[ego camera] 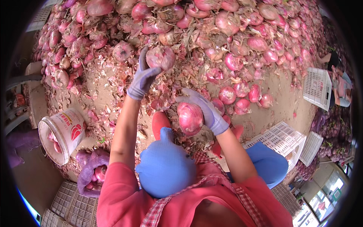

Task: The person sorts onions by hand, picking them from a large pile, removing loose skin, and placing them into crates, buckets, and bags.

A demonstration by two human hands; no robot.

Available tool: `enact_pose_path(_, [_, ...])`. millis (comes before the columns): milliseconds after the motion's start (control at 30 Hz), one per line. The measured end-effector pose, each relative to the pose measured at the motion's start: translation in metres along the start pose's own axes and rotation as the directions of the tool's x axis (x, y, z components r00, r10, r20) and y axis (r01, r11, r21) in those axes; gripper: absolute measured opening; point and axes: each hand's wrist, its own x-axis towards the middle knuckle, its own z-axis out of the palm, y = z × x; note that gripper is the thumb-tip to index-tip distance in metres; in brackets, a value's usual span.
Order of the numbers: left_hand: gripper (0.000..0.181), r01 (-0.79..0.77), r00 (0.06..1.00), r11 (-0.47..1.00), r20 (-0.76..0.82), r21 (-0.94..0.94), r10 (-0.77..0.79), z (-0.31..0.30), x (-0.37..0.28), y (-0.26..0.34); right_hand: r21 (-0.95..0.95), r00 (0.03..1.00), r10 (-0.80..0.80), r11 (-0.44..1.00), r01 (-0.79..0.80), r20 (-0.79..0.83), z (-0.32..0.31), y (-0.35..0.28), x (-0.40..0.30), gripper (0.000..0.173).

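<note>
My left hand, in a light purple knit glove, is up by the heap and grips a large dusty red onion from its left side. Nearer to my body, above my knees, my right hand wears a matching glove and holds a shiny red onion; its palm and the onion's far side are hidden. Several peeled-looking red onions lie on the ground to the right of that hand. The big heap of red onions, with dry roots and loose skins, spreads across the ground before me.
At left a white plastic bucket lies tilted with onions inside, near a purple mesh bag of onions. White plastic crates stand at right and far right, where another person sits. Stacked crates are at lower left.
</note>
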Motion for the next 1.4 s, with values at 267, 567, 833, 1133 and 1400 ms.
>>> enact_pose_path(267, [0.099, 0.112, 0.957, 0.973, 0.241, 0.201, -0.160, 0.100, -0.066, 0.009, 0.405, 0.941, 0.011, 0.904, 0.135, -0.338, 0.014, -0.047, -0.031, 0.061])
enact_pose_path(567, [0.072, -0.144, 0.844, 0.672, 0.445, 0.726, -0.299, 0.198, -0.098, 0.079, 0.118, 0.823, -0.152, 0.960, 0.256, -0.548, 0.025, -0.116, -0.127, 0.057])
enact_pose_path(833, [0.061, -0.252, 0.797, 0.557, 0.496, 0.791, -0.344, 0.256, -0.130, 0.100, 0.350, 0.839, -0.098, 0.878, 0.325, -0.535, 0.035, -0.125, -0.177, 0.061])
enact_pose_path(1133, [0.034, -0.698, 0.693, 0.244, 0.721, 0.673, -0.010, 0.317, -0.128, 0.080, 0.708, 0.775, -0.288, 0.316, 0.632, -0.563, 0.041, -0.156, -0.260, 0.048])
enact_pose_path(1400, [0.045, -0.032, 0.805, 0.751, 0.463, 0.659, -0.372, 0.326, -0.123, 0.051, 0.576, 0.564, -0.229, 0.013, 0.817, -0.794, -0.042, -0.101, -0.404, 0.034])
